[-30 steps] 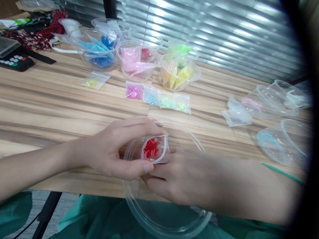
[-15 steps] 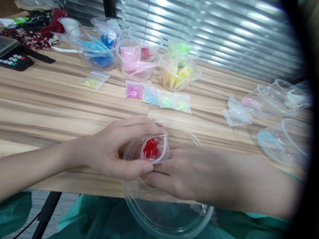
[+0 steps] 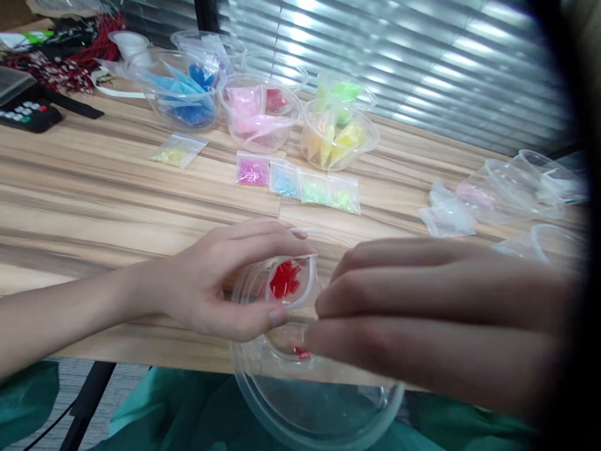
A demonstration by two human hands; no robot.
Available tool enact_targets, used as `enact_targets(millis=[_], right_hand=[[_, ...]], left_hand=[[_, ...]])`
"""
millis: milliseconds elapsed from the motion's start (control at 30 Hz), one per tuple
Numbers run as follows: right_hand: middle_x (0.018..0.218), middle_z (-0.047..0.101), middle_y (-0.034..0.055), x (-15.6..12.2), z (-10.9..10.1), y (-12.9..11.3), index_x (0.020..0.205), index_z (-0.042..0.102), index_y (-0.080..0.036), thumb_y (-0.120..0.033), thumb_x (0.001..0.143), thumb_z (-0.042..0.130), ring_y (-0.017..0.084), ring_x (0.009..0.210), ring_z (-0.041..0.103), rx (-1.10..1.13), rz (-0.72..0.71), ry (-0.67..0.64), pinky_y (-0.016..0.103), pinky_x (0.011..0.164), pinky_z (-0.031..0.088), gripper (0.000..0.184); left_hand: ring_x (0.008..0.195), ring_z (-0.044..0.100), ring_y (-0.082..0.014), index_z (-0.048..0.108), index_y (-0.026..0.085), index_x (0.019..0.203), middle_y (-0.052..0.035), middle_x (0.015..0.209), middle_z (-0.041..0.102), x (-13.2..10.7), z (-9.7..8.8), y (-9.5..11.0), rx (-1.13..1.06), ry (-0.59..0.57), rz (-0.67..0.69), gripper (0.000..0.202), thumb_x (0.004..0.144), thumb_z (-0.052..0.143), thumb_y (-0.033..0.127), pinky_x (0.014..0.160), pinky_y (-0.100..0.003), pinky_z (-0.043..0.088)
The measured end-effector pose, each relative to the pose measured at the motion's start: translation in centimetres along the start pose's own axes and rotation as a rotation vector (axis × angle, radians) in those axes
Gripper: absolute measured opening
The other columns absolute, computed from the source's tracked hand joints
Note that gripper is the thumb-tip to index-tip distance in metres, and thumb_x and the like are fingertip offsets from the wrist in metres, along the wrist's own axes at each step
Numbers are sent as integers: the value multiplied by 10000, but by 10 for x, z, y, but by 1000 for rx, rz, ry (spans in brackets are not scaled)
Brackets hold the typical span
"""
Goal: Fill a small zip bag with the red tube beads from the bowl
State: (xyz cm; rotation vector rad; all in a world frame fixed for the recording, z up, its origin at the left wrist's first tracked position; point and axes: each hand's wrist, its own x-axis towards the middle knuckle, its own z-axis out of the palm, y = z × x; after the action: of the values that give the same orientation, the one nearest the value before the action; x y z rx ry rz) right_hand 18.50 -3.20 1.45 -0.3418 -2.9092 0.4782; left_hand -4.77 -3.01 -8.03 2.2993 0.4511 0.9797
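My left hand (image 3: 220, 285) pinches a small clear bag of red beads (image 3: 290, 282), holding its mouth open over a large clear plastic bowl (image 3: 310, 407) at the table's near edge. A red bead (image 3: 301, 352) lies in the bowl below the bag. My right hand (image 3: 422, 313) is raised close to the camera just right of the bag, blurred, its fingers curled and pressed together near the bead; whether they hold anything I cannot make out.
Small bags of pink, blue and green beads (image 3: 298, 185) lie in a row on the wooden table (image 3: 94, 200); a yellow one (image 3: 177, 151) lies to the left. Clear bowls of coloured bags (image 3: 258, 113) stand behind. Empty bowls (image 3: 516, 188) stand at right. A remote (image 3: 28, 116) lies far left.
My right hand has lifted away from beside the bag toward the camera. A red bead now shows in the bowl. My left hand stays put.
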Motion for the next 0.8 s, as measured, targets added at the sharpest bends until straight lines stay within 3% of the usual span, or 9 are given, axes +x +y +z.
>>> enact_targets(millis=[67, 167, 333, 533, 667, 800], right_hand=[[938, 658, 10, 1, -3, 1, 914, 676, -213, -153, 979, 480, 121, 811, 624, -30, 71, 95, 210, 666, 489, 215], [943, 638, 26, 2, -2, 9, 962, 663, -204, -190, 985, 486, 133, 810, 613, -67, 117, 110, 223, 652, 483, 179], [883, 603, 46, 4, 5, 16, 945, 641, -187, -173, 978, 502, 155, 779, 577, -128, 94, 144, 270, 667, 475, 144], [807, 574, 41, 5, 7, 12, 826, 644, -187, -87, 962, 465, 166, 768, 553, -174, 81, 163, 296, 657, 461, 246], [790, 580, 63, 6, 5, 11, 731, 635, -156, -166, 987, 457, 181, 760, 541, -161, 56, 160, 322, 639, 458, 311], [842, 602, 27, 2, 0, 0, 808, 654, -195, -221, 996, 451, 131, 730, 561, -68, 90, 176, 253, 600, 460, 278]], left_hand=[[1086, 641, -243, 529, 147, 1289, -119, 1203, 642, 0, 0, 1, -7, 6, 4, 471, 851, 625, 292, 907, -330, 544], [1044, 640, -237, 542, 172, 1265, -105, 1159, 648, 1, -1, 1, -34, -20, -31, 453, 844, 629, 318, 863, -335, 549], [1028, 628, -240, 550, 187, 1245, -109, 1127, 644, 1, 0, 0, -45, -31, -36, 424, 859, 603, 354, 826, -350, 551], [1034, 630, -252, 533, 202, 1262, -108, 1145, 638, 0, 0, 0, -32, -9, -43, 454, 843, 624, 354, 851, -368, 542], [1051, 626, -267, 517, 250, 1288, -95, 1167, 640, 1, 0, 0, -53, -29, -59, 482, 830, 637, 342, 848, -385, 555], [1080, 633, -273, 520, 255, 1301, -93, 1202, 647, 1, 0, 1, -49, -22, -60, 491, 833, 636, 348, 879, -396, 560]])
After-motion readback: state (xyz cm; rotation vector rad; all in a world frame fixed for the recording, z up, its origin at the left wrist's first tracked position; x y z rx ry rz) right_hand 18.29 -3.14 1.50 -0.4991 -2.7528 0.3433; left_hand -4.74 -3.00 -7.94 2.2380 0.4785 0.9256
